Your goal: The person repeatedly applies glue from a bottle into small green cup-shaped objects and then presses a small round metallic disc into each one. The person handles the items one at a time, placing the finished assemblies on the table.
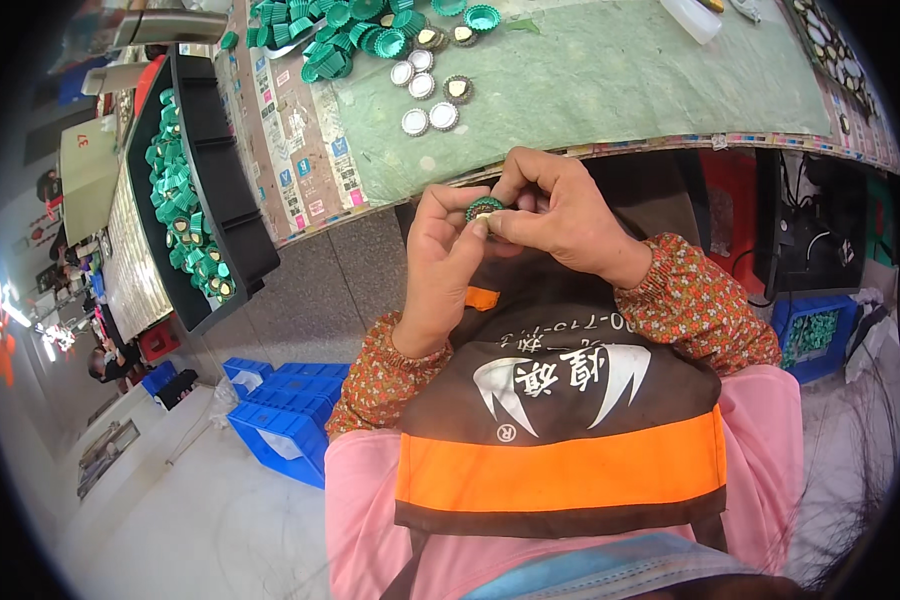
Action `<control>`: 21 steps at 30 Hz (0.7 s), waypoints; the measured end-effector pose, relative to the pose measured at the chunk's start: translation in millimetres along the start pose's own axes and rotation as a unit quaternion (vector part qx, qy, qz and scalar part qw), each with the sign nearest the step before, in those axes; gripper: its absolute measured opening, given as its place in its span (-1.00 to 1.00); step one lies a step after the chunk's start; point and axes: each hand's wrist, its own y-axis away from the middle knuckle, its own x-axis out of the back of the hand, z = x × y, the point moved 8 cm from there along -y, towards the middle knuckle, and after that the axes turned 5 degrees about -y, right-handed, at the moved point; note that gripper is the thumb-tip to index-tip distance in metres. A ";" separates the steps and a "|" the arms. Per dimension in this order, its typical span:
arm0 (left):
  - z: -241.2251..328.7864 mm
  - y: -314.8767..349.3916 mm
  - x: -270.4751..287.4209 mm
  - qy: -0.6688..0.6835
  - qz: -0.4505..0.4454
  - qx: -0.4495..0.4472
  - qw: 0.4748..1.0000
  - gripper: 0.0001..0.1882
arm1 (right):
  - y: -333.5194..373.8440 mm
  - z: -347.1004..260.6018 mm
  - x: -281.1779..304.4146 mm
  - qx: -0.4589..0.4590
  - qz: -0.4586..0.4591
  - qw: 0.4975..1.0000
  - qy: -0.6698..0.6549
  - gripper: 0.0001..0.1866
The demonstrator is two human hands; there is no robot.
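- Left hand [442, 245]: thumb and fingers are closed on the left and near side of one green cup [484, 205].
- That cup sits between both hands' fingertips, just on the near side of the table [325, 130]; it is round, with no clear long axis, its open face turned up toward the head, something pale inside.
- Right hand [575, 215]: fingertips pinch the cup's right side; neither hand is nearer, as both touch it.
- Far left: one black crate [225, 175] of green cups, too many to count.
- Lower left: blue crates [285, 400], number unclear.
- On the table: one heap of cups [332, 62], uncountable; then five pale discs [415, 122] and three dark-rimmed pieces [458, 90].
- Far right: one blue crate holding small green things [810, 337].
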 end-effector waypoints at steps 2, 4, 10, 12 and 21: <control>-3.3 0.6 0.8 0.010 0.002 0.008 1.000 -0.74 | -1.1 1.6 -0.4 0.013 0.004 1.000 0.008 -0.74; -6.6 1.1 3.2 0.018 0.004 0.009 1.000 -0.74 | -1.4 5.7 -1.7 0.006 0.006 1.000 0.005 -0.73; 0.4 2.4 4.6 0.015 0.003 0.015 1.000 -0.74 | -0.6 -3.7 -5.0 0.006 0.001 0.999 -0.037 -0.74; 0.8 2.7 3.1 0.009 -0.002 0.011 1.000 -0.74 | 0.3 -3.0 -3.5 0.008 0.000 0.999 -0.032 -0.75; -6.1 7.8 -2.4 0.021 0.017 -0.003 1.000 -0.77 | 3.8 8.7 -4.6 0.025 0.030 0.998 -0.047 -0.78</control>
